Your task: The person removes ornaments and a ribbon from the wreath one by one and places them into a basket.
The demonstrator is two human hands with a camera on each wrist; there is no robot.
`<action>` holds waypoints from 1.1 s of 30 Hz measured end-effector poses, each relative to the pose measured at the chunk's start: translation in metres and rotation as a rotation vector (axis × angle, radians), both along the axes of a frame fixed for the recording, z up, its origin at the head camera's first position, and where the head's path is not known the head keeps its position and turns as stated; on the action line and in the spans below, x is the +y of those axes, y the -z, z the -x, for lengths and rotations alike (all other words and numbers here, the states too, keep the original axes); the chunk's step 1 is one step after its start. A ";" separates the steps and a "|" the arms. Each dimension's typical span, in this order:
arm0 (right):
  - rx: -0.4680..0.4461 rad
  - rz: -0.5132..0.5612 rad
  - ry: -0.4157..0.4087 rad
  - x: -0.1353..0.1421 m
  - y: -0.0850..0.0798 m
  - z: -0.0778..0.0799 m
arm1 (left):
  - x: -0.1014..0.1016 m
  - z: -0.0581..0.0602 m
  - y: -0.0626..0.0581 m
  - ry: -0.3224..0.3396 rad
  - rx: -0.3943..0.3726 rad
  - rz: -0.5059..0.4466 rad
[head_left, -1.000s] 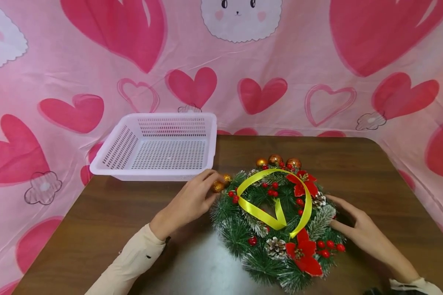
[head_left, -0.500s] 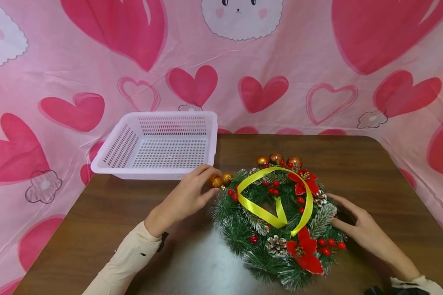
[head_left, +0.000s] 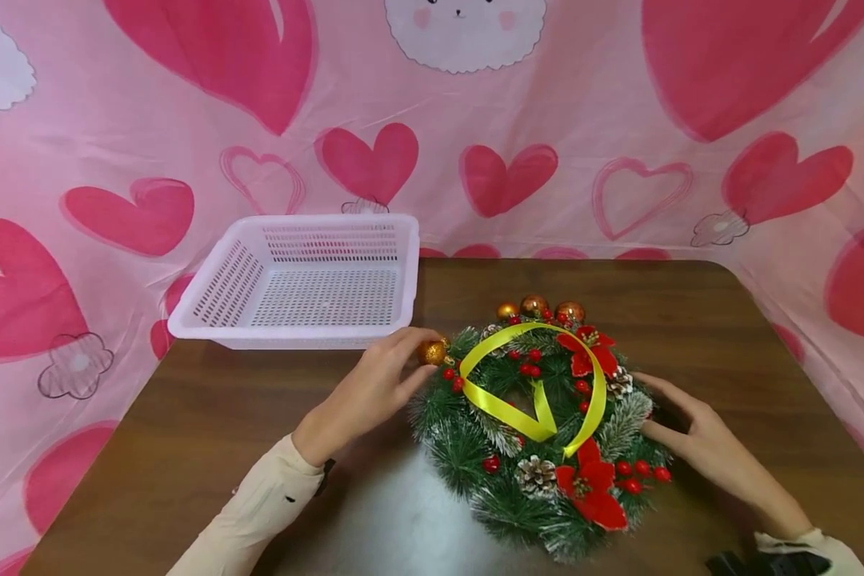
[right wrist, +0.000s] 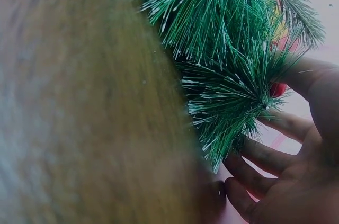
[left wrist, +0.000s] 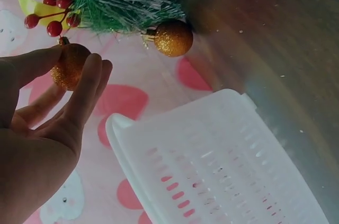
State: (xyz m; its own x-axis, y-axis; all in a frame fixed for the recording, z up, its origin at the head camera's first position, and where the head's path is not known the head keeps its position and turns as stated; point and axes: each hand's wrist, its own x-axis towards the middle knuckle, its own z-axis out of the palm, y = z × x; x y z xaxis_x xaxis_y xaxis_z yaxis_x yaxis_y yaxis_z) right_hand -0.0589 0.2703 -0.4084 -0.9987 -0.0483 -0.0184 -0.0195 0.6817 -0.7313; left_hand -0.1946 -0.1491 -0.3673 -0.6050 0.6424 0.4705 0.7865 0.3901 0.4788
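Note:
A green Christmas wreath (head_left: 454, 448) with frosted needles lies on the table, bearing red poinsettias, pinecones, berries and a loose yellow ribbon (head_left: 500, 412). At its left edge my left hand (head_left: 370, 392) pinches a gold glitter bauble (left wrist: 71, 68) between thumb and fingers. A second glitter bauble (left wrist: 175, 38) hangs beside it in the left wrist view, apart from the fingers. My right hand (head_left: 713, 444) grips the wreath's right edge. In the right wrist view the thumb lies over the needles (right wrist: 228, 91), and the fingertips reach in at their lower side, partly hidden.
A white perforated plastic basket (head_left: 295, 332) stands at the back left of the brown wooden table (head_left: 655, 312), close behind my left hand. Several shiny copper and gold balls (head_left: 534, 305) sit along the wreath's far edge. A pink heart-patterned cloth (head_left: 518, 104) hangs behind the table.
My left hand first drew back slightly from the gold baubles, showing two of them, then closed in and now pinches one. The right hand and the wreath have stayed in place.

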 end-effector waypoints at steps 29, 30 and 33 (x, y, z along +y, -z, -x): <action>0.008 0.009 -0.005 -0.001 0.003 0.002 | 0.014 0.004 0.000 0.021 -0.079 0.046; 0.007 0.007 -0.005 -0.001 0.003 0.002 | 0.014 0.004 0.001 0.018 -0.074 0.053; 0.001 0.006 -0.002 -0.001 0.003 0.002 | 0.015 0.003 0.004 0.004 -0.058 0.068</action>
State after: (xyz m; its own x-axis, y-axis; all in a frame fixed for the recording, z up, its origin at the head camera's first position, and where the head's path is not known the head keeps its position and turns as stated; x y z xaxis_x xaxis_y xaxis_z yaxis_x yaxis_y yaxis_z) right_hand -0.0613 0.2698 -0.4112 -0.9986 -0.0504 -0.0167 -0.0219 0.6773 -0.7354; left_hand -0.1975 -0.1340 -0.3709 -0.6272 0.6745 0.3894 0.7598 0.4202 0.4961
